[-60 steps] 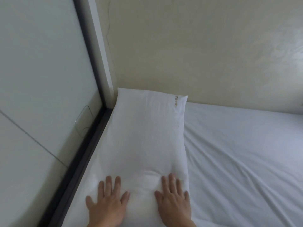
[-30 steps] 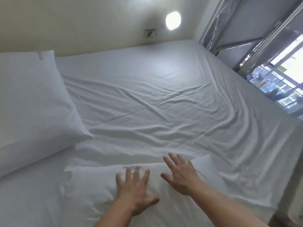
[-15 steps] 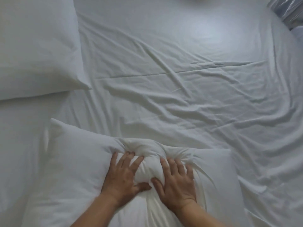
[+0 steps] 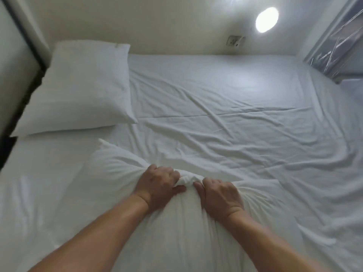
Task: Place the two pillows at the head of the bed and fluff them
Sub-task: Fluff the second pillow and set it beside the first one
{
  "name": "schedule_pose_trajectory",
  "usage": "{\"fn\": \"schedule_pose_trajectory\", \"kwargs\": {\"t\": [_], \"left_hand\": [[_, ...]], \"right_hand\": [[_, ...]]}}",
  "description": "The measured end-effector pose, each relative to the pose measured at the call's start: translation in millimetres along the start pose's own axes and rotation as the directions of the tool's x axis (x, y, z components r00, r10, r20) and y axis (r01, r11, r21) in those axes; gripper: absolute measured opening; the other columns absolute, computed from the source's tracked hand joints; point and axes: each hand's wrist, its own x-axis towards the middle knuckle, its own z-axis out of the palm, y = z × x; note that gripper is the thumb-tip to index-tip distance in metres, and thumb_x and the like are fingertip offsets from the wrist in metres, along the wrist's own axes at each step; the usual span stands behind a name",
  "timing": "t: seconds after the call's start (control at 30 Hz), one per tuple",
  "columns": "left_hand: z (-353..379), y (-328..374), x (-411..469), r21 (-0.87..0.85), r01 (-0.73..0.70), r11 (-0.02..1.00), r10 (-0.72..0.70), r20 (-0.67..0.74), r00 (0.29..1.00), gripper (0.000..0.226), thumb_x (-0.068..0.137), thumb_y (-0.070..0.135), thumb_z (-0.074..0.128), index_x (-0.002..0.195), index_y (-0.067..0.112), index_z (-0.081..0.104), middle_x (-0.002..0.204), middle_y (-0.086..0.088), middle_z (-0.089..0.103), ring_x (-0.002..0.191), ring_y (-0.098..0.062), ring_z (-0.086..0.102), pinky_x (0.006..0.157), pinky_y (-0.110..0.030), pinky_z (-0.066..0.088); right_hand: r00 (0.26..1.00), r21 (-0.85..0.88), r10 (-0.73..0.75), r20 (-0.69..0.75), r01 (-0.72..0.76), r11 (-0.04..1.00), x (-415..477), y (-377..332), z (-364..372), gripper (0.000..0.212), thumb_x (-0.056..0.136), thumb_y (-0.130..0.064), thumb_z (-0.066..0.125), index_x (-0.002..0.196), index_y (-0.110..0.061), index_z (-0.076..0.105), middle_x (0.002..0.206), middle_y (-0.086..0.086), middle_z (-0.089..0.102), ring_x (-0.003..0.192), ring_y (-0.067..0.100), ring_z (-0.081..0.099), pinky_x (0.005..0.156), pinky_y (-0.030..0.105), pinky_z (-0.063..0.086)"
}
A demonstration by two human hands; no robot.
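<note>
One white pillow lies flat at the far left of the bed, against the dark frame and the wall. A second white pillow lies close in front of me on the white sheet. My left hand and my right hand sit side by side on its far edge. Both are closed, each bunching a fold of its cover, and the fabric puckers between them. My forearms cover part of this near pillow.
A dark bed frame and white panel run along the left. The cream wall behind carries a round lit lamp and a socket plate. A plastic-covered metal structure stands at the far right. The sheet is wrinkled across the middle.
My hands left the first pillow, spread flat over the second one, then closed tight on its far edge. The view has risen, showing the wall and lamp again.
</note>
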Motion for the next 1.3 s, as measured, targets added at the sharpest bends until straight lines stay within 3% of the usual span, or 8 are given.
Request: {"fn": "schedule_pose_trajectory", "kwargs": {"t": [0.13,0.27,0.47,0.57,0.7,0.9,1.13,1.3], "left_hand": [[-99,-27,16,0.064,-0.045,0.997,0.059,-0.234,0.97,0.038,0.07,0.042,0.08,0.07,0.012,0.058,0.062,-0.009,0.06,0.053,-0.029,0.059,0.053,-0.032,0.045],[-171,-52,6,0.13,0.023,0.991,0.042,-0.473,0.88,0.018,0.08,0.031,0.063,0.073,0.016,0.056,0.064,-0.005,0.061,0.058,-0.028,0.058,0.06,-0.037,0.036],[-132,-20,-128,0.095,-0.022,0.995,0.047,-0.262,0.964,0.015,0.076,0.027,0.059,0.072,0.023,0.045,0.054,-0.001,0.053,0.045,-0.025,0.053,0.042,-0.031,0.037],[-134,-23,-138,0.04,0.086,0.996,-0.069,-0.313,0.947,0.017,0.081,0.031,0.054,0.072,0.019,0.048,0.062,-0.002,0.052,0.052,-0.025,0.049,0.045,-0.033,0.039],[-126,-39,-129,0.087,0.47,0.878,-0.448,-0.193,0.873,0.028,0.085,0.036,0.045,0.097,0.016,0.06,0.091,-0.006,0.062,0.082,-0.03,0.057,0.068,-0.039,0.044],[-61,-86,-148,0.118,0.618,0.777,-0.617,0.336,0.712,0.088,0.074,0.082,0.028,0.148,0.041,0.002,0.16,0.003,0.007,0.145,-0.027,0.004,0.11,-0.06,0.002],[7,-102,-121,0.186,0.512,0.839,-0.542,0.373,0.753,0.118,0.046,0.1,0.018,0.146,0.044,-0.007,0.162,0.0,0.001,0.146,-0.027,-0.005,0.11,-0.061,-0.006],[44,-102,-119,0.25,0.419,0.873,-0.473,0.226,0.852,0.078,0.07,0.086,0.018,0.127,0.037,0.038,0.126,0.003,0.052,0.118,-0.019,0.046,0.089,-0.042,0.034]], "right_hand": [[0.96,-0.004,-0.095,-0.262,0.098,0.995,53,-26,-76,0.044,0.092,-0.043,0.043,0.059,-0.014,0.053,0.051,0.007,0.057,0.046,0.031,0.057,0.043,0.035,0.043],[0.854,-0.056,-0.183,-0.486,0.178,0.982,99,-57,-131,0.04,0.093,-0.047,0.049,0.071,-0.014,0.059,0.066,0.007,0.061,0.061,0.031,0.059,0.054,0.039,0.046],[0.781,-0.005,-0.505,-0.366,0.542,0.841,5,-97,-101,0.029,0.091,-0.035,0.059,0.067,-0.02,0.051,0.066,0.004,0.054,0.061,0.028,0.052,0.052,0.039,0.038],[0.807,0.079,-0.423,-0.411,0.494,0.866,1,-111,-98,0.025,0.092,-0.033,0.054,0.072,-0.018,0.053,0.07,0.003,0.052,0.064,0.027,0.049,0.052,0.04,0.038],[0.992,0.096,-0.124,0.004,0.123,0.988,1,-106,-80,0.035,0.091,-0.047,0.047,0.115,-0.025,0.058,0.112,-0.002,0.061,0.103,0.025,0.056,0.081,0.039,0.046],[0.887,0.088,-0.016,0.462,-0.028,0.996,-1,-75,-27,0.094,0.068,-0.087,0.031,0.147,-0.04,0.014,0.159,-0.005,0.015,0.144,0.025,0.012,0.112,0.055,0.017],[0.922,0.013,0.037,0.385,-0.045,0.999,-2,-83,42,0.12,0.046,-0.102,0.019,0.147,-0.038,0.01,0.158,-0.003,0.017,0.143,0.025,0.012,0.11,0.056,0.009],[0.993,-0.059,0.034,0.116,-0.027,0.998,-17,-101,80,0.066,0.073,-0.079,0.041,0.098,-0.021,0.062,0.095,0.005,0.066,0.09,0.03,0.058,0.076,0.042,0.04]]}}
